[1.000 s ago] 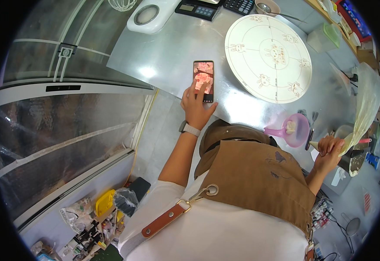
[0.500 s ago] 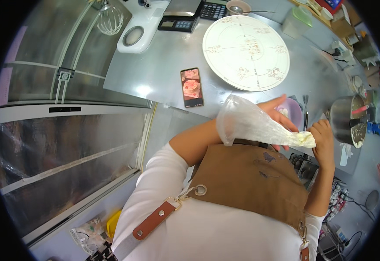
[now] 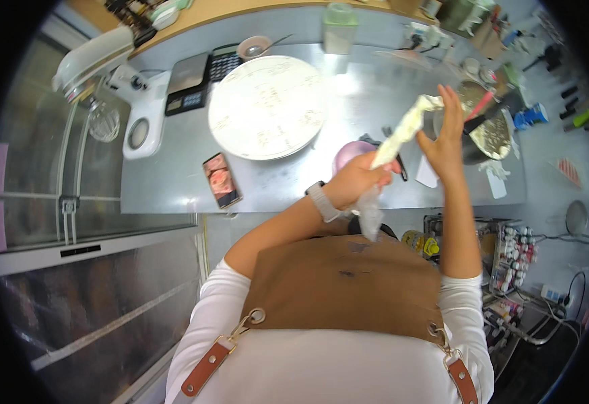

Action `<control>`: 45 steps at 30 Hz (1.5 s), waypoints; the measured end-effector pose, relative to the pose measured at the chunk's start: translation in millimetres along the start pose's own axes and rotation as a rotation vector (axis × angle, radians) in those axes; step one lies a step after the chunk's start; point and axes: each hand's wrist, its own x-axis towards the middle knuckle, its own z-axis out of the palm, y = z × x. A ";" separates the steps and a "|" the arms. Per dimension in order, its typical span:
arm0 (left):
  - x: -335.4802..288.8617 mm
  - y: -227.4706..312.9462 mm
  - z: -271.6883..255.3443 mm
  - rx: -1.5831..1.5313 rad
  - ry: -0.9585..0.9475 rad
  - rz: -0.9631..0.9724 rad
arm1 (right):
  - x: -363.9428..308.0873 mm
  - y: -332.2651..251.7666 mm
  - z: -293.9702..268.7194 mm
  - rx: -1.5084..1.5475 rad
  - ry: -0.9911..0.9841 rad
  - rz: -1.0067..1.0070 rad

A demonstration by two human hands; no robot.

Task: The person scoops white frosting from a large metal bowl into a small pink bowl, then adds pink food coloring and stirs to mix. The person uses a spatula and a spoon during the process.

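Observation:
My left hand (image 3: 358,180), with a pale watch on its wrist, is closed around a clear piping bag (image 3: 399,138) filled with pale cream. The bag's filled part points up and to the right, bending over at its far end. Its loose, clear part hangs below my left hand. My right hand (image 3: 448,135) is raised beside the bag's far end, fingers stretched upward and thumb apart. The fingertips are at the bag; whether they touch its tip is hard to tell. Behind my left hand stands a pink bowl (image 3: 349,153), partly hidden.
A metal pot (image 3: 486,156) holding a pale mixture and utensils stands right of my right hand. On the steel table lie a round white turntable (image 3: 267,108), a phone (image 3: 221,180) and a kitchen scale (image 3: 185,101). A stand mixer (image 3: 147,114) is at the left.
The bag has swung from pointing right and level to pointing upward. My right hand has risen toward the pot, its fingers now stretched out. The view has also shifted.

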 end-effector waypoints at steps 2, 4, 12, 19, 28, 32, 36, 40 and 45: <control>5.3 -3.9 4.7 -0.021 0.036 0.081 | -23.3 -9.0 2.7 0.300 0.159 0.227; 12.0 -5.6 10.5 0.030 0.096 0.091 | -38.1 -22.6 8.0 0.520 0.186 0.416; 35.1 -1.4 31.3 0.370 0.083 0.071 | -29.7 -30.5 6.0 1.316 -0.300 0.843; 36.5 -12.7 38.0 0.106 0.110 0.008 | -14.3 -23.5 2.0 1.198 -0.217 0.770; 44.8 -16.2 41.8 0.217 0.292 0.096 | -18.7 -37.9 5.1 0.878 -0.422 0.725; 44.6 -14.5 55.1 0.163 0.309 0.231 | -8.9 -34.9 4.9 1.427 -0.318 1.022; 43.8 -6.3 58.2 0.207 0.264 0.218 | 6.6 -27.2 5.6 1.830 -0.325 1.247; 36.9 0.5 56.6 0.187 0.197 0.122 | 21.0 -14.6 13.0 2.077 -0.471 1.455; 22.4 -3.5 71.1 0.452 0.294 0.150 | 28.9 -1.2 22.2 2.202 -0.531 1.599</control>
